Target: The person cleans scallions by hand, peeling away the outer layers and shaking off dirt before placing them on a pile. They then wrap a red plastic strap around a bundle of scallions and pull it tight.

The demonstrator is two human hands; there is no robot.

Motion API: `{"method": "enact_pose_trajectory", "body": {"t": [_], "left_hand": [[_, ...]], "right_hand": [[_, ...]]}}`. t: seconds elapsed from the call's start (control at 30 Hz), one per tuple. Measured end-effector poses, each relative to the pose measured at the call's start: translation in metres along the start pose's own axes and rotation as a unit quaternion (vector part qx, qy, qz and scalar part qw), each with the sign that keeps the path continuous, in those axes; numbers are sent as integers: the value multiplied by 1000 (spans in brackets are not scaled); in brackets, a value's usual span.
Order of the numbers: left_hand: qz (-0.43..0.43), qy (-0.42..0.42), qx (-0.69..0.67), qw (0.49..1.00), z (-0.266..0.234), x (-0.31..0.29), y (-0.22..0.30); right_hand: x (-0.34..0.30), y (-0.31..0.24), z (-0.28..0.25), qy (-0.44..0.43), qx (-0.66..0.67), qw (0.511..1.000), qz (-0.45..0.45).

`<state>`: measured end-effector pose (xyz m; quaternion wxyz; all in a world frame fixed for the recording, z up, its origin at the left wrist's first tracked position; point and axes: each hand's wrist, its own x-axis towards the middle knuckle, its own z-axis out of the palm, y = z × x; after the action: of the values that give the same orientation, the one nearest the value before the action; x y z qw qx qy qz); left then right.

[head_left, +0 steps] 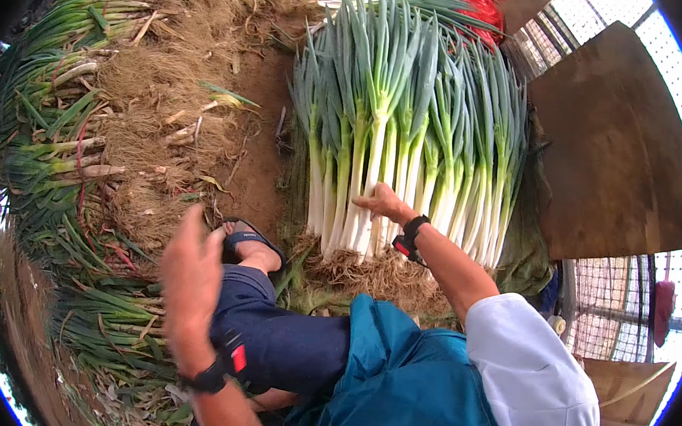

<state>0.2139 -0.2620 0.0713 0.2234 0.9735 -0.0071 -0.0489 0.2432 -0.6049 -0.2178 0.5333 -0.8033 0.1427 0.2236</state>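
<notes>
A large pile of green onions (451,158) lies side by side ahead of me, green leaves pointing away and roots toward me. My right hand (389,205) reaches over their white stalks. Its fingers are closed across one thick green onion (376,147) lying on top of the others. My left hand (191,277) is raised at the left, away from the pile, slightly blurred. Its fingers are stretched out and it holds nothing. Each wrist wears a black band.
More green onions (49,118), some tied with red string, lie along the left beside a mass of dry roots (152,99). Red strands (457,0) sit behind the pile. A brown board (618,156) and mesh fencing (609,297) stand at the right. My sandalled foot (253,246) rests between.
</notes>
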Motion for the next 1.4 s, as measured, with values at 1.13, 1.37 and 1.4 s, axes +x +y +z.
{"method": "enact_pose_trajectory", "body": {"t": [1.13,1.37,1.4], "left_hand": [[-486,241,90,835,-121,-476,-127],[-529,295,-81,791,-44,-525,-215],[-529,283,-54,798,-16,-539,-230]], "right_hand": [[129,-47,-36,-38,-421,873,-243],[-52,-402,194,-198,-328,772,-507],[-55,-417,230,-277,-201,793,-505]]}}
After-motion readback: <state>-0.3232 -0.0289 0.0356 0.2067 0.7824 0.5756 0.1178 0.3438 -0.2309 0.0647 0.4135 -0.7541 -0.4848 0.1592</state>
